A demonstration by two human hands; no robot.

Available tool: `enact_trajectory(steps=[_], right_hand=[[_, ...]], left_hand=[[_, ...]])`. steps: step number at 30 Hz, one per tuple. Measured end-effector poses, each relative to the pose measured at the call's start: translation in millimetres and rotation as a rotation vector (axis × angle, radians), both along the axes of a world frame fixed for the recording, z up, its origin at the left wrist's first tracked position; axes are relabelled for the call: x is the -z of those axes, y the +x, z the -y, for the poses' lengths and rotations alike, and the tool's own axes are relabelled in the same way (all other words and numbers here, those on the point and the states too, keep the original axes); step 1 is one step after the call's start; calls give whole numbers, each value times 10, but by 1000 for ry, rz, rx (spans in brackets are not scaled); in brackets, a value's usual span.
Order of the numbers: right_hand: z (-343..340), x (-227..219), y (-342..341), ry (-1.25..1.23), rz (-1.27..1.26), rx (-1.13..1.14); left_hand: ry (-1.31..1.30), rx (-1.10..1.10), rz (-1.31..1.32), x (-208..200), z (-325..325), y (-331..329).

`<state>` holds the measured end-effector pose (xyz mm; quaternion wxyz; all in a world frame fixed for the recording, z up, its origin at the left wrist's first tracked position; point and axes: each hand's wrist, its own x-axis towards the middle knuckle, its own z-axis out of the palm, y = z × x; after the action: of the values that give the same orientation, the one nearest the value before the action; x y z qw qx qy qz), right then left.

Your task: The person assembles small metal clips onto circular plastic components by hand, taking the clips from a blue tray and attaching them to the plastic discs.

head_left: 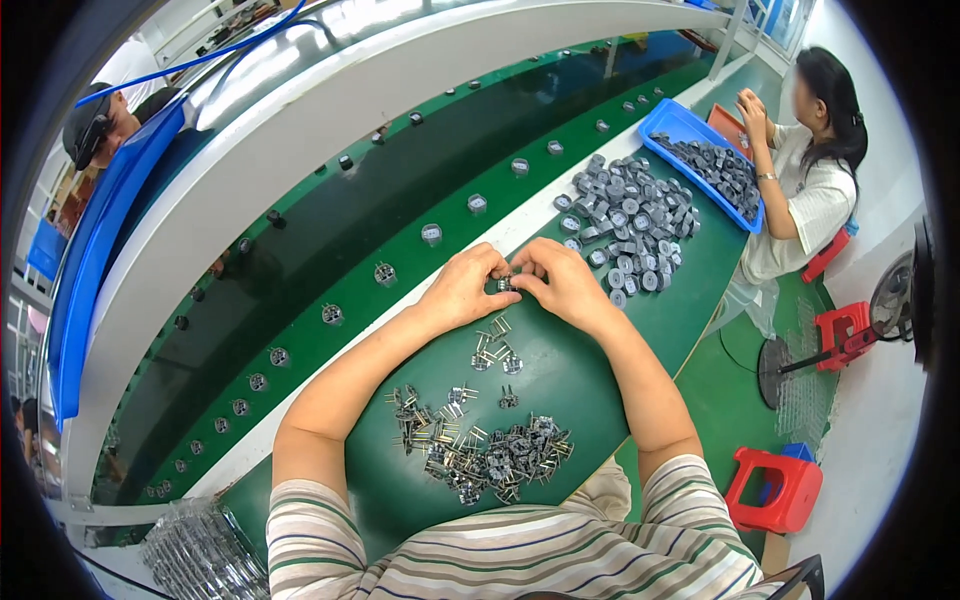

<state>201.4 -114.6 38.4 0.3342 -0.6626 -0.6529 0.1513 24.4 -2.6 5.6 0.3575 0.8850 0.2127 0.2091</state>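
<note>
My left hand (462, 288) and my right hand (562, 287) meet over the green table (560, 375), fingertips pinched together. Between them is a small dark electronic part (506, 284), partly covered by the fingers. Just below my hands lie a few loose parts with long metal pins (490, 350). Closer to my body spreads a larger heap of similar pinned parts (505, 460). To the right of my right hand, a pile of grey round caps (635, 225) covers the far side of the table.
Beyond the table, a green conveyor belt (400, 250) carries spaced round parts. A blue tray (745, 222) of grey pieces stands by a co-worker (800, 200). Red stools (775, 490) and a fan (893, 300) are at right. Clear plastic trays (200, 550) are stacked lower left.
</note>
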Motion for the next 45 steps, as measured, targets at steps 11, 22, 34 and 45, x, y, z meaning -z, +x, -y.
enact_trajectory(steps=[11,22,34,45], right_hand=[[37,94,-61,-146,-187,-243],[69,-48,167,-119,-131,-418],[11,107,158,-128,-34,-202],[-87,248,59,31,-213,-179]], left_hand=[[375,-467,-393,-463,90,-1253],[661,-688,-564,-294,-59,-1398],[219,-318,-104,-263,-299,-321],[27,-75,106,102,220,-113]])
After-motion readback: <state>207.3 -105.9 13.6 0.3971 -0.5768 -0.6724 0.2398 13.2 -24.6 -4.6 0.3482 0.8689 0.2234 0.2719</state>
